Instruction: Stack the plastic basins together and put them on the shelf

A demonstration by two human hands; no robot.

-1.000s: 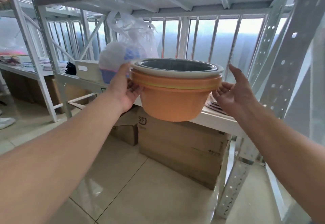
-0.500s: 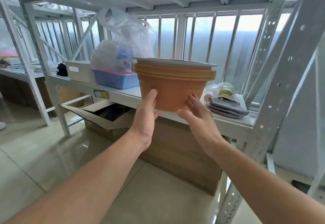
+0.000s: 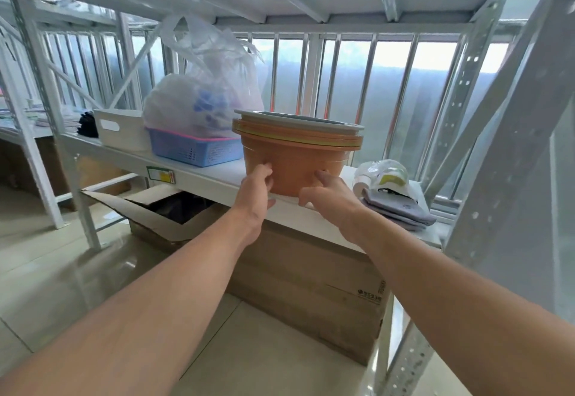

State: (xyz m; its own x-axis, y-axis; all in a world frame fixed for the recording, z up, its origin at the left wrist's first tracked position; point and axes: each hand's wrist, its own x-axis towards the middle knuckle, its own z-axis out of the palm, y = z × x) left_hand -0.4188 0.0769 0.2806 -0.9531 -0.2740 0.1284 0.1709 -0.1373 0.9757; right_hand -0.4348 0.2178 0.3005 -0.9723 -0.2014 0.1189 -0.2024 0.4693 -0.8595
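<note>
The nested basins (image 3: 295,159) stand upright on the white metal shelf (image 3: 205,179), close to its front edge. An orange basin is outermost, thin yellow and orange rims show above it, and a grey basin (image 3: 298,119) sits on top. My left hand (image 3: 253,193) rests its bent fingertips against the lower left of the orange wall. My right hand (image 3: 329,196) touches the lower right of the wall with an extended finger. Neither hand wraps around the stack.
Left of the basins sit a blue basket (image 3: 193,150) with a full plastic bag (image 3: 199,100) and a white bin (image 3: 119,129). To the right lie folded grey cloth (image 3: 398,209) and a small bag (image 3: 384,176). Cardboard boxes (image 3: 311,286) stand below; a perforated upright (image 3: 497,178) rises at right.
The stack went from being carried in the air by its sides to standing on the shelf. Both hands dropped to its front wall, and their fingers have curled in.
</note>
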